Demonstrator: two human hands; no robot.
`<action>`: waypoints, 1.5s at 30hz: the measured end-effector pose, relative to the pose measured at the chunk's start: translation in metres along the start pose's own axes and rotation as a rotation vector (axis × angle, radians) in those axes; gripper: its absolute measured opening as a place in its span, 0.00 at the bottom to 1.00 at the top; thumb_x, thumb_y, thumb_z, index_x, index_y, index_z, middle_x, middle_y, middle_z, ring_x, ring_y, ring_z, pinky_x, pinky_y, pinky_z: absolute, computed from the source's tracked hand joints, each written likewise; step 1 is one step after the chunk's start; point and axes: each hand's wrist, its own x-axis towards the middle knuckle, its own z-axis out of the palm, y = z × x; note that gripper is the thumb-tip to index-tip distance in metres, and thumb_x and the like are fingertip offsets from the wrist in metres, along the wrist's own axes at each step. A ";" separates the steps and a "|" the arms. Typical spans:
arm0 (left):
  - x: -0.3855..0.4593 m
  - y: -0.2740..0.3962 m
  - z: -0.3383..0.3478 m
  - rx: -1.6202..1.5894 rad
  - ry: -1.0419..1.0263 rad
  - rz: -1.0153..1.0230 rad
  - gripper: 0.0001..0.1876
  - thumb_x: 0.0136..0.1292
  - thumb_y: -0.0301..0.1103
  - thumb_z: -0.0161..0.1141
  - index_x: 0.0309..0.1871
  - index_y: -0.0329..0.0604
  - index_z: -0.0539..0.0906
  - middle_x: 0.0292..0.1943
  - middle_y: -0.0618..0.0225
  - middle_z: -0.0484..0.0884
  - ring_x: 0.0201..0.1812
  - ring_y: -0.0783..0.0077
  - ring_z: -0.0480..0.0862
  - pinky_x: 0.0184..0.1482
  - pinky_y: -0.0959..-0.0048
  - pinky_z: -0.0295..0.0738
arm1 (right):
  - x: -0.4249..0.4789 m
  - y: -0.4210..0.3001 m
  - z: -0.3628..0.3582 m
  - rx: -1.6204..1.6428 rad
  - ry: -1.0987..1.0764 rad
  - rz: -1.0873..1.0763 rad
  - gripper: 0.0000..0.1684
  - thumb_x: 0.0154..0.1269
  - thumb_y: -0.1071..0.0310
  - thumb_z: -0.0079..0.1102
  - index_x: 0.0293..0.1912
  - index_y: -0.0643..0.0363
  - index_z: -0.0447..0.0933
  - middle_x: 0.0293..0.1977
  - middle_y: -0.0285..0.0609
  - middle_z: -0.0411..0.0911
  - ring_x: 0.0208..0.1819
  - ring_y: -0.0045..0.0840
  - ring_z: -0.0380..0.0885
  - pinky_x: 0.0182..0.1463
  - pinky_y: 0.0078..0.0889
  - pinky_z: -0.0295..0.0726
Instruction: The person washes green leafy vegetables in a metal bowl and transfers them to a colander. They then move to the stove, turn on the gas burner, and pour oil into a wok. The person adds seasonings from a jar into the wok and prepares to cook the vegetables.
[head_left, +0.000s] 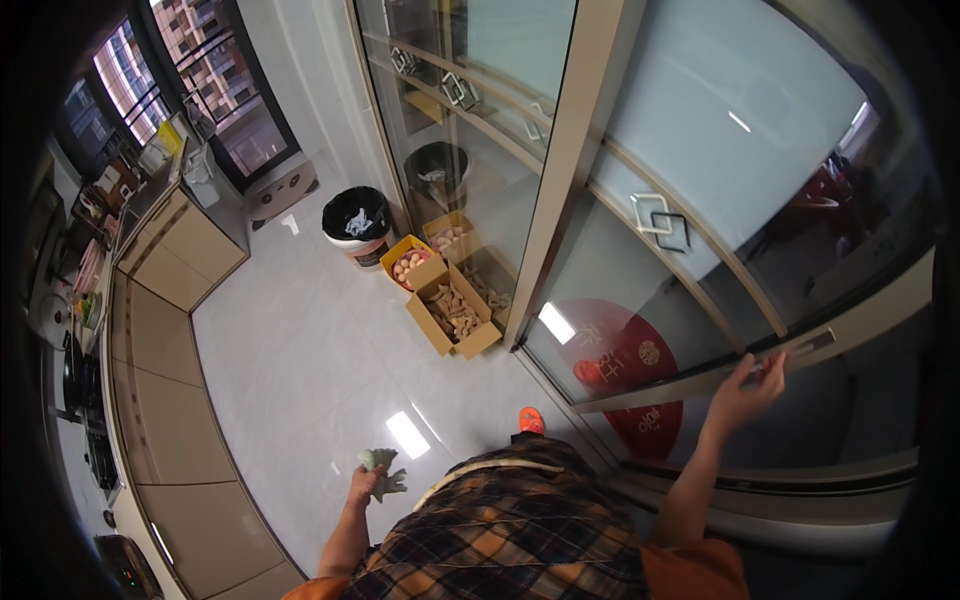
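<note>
My left hand (365, 482) holds a crumpled grey-green cloth (385, 472), which hangs loosely above the tiled floor. On the other side, my right hand (750, 394) is at the edge of a sliding glass door (675, 281), with its fingers curled at the recessed pull (814, 343) in the metal frame. The exact contact of the fingertips is partly hidden. Through the lower pane a round red mat (634, 349) with writing shows on the floor beyond. I wear a plaid apron (502, 532), and one orange shoe (531, 421) shows below it.
By the glass panel stand an open cardboard box of knobbly brown roots (452, 307), a yellow box of eggs (410, 264) and a lined bucket bin (358, 232). Beige cabinets (169, 420) with a cluttered counter run along the left. A mat (283, 196) lies by the far door.
</note>
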 end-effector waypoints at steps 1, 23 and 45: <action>0.001 -0.004 0.005 -0.012 -0.019 -0.016 0.14 0.57 0.31 0.59 0.44 0.34 0.75 0.35 0.62 0.80 0.35 0.69 0.79 0.36 0.71 0.75 | 0.003 0.006 -0.002 0.024 0.041 0.046 0.24 0.63 0.64 0.53 0.57 0.60 0.65 0.49 0.47 0.66 0.47 0.27 0.73 0.48 0.28 0.74; 0.041 0.024 0.047 0.049 -0.145 -0.026 0.18 0.56 0.34 0.59 0.47 0.30 0.74 0.37 0.57 0.80 0.36 0.63 0.80 0.39 0.67 0.76 | 0.026 0.130 -0.073 -0.178 0.513 0.357 0.19 0.57 0.61 0.61 0.43 0.65 0.75 0.36 0.43 0.78 0.35 0.24 0.77 0.38 0.22 0.77; 0.034 0.003 0.060 0.120 -0.139 -0.094 0.20 0.56 0.36 0.60 0.47 0.30 0.73 0.38 0.57 0.80 0.37 0.62 0.80 0.40 0.66 0.76 | 0.044 0.191 -0.102 -0.335 0.597 0.475 0.16 0.55 0.61 0.62 0.40 0.62 0.77 0.32 0.42 0.80 0.34 0.26 0.79 0.40 0.25 0.76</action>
